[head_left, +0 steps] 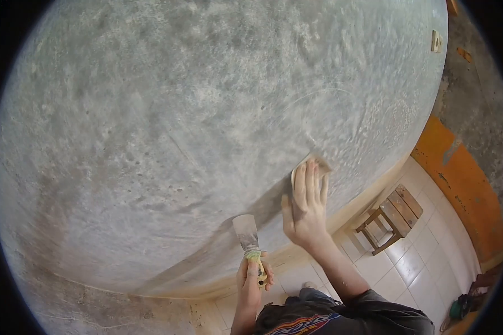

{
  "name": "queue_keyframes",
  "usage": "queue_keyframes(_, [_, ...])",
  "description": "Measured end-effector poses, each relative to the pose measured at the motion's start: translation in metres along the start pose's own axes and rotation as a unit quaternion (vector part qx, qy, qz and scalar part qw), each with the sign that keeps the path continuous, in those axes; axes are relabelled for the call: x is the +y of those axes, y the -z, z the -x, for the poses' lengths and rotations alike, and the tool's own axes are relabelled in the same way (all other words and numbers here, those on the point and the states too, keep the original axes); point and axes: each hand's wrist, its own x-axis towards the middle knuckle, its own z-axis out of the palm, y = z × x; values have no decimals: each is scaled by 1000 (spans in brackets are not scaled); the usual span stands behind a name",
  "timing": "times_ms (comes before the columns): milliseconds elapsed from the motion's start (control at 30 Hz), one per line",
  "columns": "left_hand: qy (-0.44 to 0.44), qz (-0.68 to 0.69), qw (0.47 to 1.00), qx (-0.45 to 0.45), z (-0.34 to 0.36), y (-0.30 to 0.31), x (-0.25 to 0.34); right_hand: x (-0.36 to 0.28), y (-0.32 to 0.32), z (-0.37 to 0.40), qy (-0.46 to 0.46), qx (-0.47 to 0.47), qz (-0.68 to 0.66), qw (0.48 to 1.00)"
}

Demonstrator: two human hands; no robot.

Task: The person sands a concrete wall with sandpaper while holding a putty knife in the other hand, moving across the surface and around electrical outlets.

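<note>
Wearing a dark shirt [369,317], closest to the lens; gripping a scraper [244,228] by its handle in the left hand [246,283], curling fingers and thumb around the handle from both sides; cannot make out every finger there; pointing the blade up and away from the palm, probably for a firm hold with the edge clear of the right arm; cannot tell of any contact between blade and wall [207,100].

Laying the right hand [307,215] flat over a sheet [323,164], set between the fingers and the wall; stretching four fingers nearly side by side, with slim gaps, and setting the thumb well apart, likely to spread pressure evenly and pin the sheet to the surface; leaving a pale edge and a brown corner peeking out around the fingertips.

Looking past the hands, finding a stool [405,206] on the tiled floor [380,273], near the foot of the wall, perhaps placed for handy reach; noticing, farther off, an orange band [444,153] and a small plate [436,41] by the wall's right edge.
</note>
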Motion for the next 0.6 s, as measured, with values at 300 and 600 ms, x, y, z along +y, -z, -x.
queue_keyframes(300, [-17,1,999,32,-5,-27,-3,9,24,-36,69,-31,7,997])
queue_keyframes(600, [-30,37,996,72,-16,-53,-24,30,29,-34,113,-51,26,992])
